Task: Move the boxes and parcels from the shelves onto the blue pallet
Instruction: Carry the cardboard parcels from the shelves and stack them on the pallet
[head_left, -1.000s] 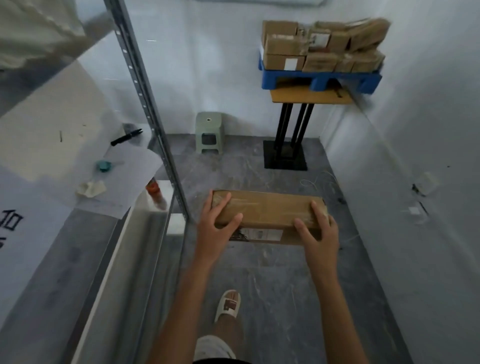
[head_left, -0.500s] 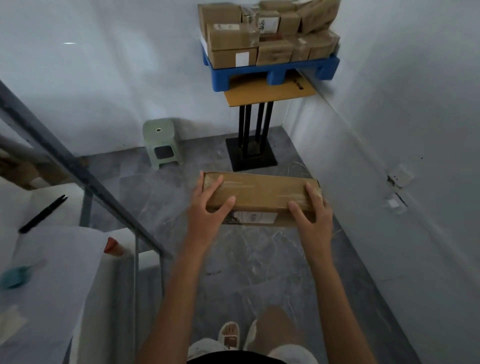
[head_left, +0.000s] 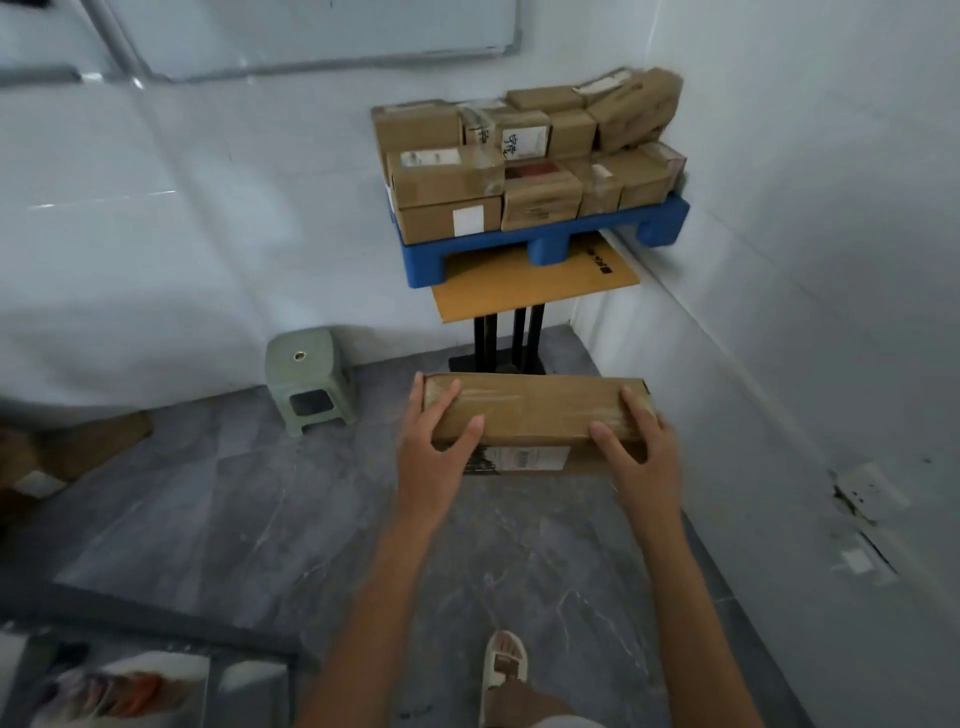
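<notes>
Fingers of the left hand (head_left: 434, 457) and right hand (head_left: 641, 457) curl around a long box (head_left: 535, 415), carried toward the pallet (head_left: 550, 244); next it needs lifting onto the stacked boxes (head_left: 524, 161).

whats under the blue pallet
The blue plastic pallet stands on a flat tan wooden tabletop carried by thin black metal legs on a black base. The pallet hides most of the tabletop; taped brown cardboard boxes cover its deck.
</notes>
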